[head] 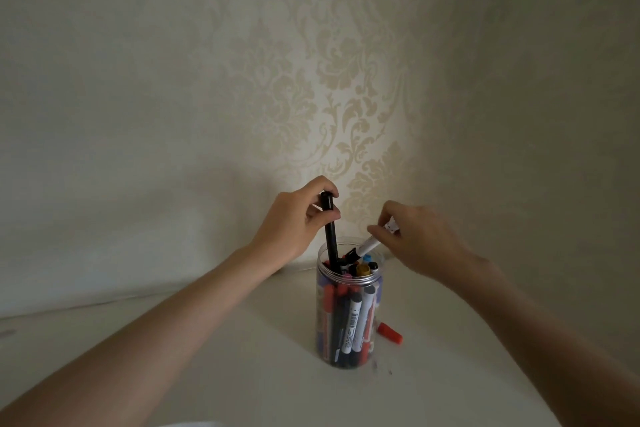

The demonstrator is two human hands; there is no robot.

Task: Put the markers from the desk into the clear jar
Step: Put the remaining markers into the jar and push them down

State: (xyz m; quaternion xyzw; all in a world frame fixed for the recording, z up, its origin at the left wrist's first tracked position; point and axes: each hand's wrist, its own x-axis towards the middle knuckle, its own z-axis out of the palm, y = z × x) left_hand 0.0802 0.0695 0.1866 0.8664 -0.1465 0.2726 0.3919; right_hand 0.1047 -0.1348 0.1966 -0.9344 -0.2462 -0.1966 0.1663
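One red cap point(390, 333) lies on the desk point(242, 374) just right of the clear jar point(349, 305), which stands packed with markers; a barcode shows, its print unreadable. Two more markers are in your grasp: your left hand point(294, 222) pinches the black marker point(330, 236) upright into the mouth, your right hand point(419, 236) pinches the white marker point(370, 245), slanting tip-down over the rim.

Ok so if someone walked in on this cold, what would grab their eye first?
Probably the clear jar at the desk's centre, packed with markers. Above it, the left hand lowers a black marker upright into the mouth while the right hand angles in a white marker. A red cap lies beside the jar's right.
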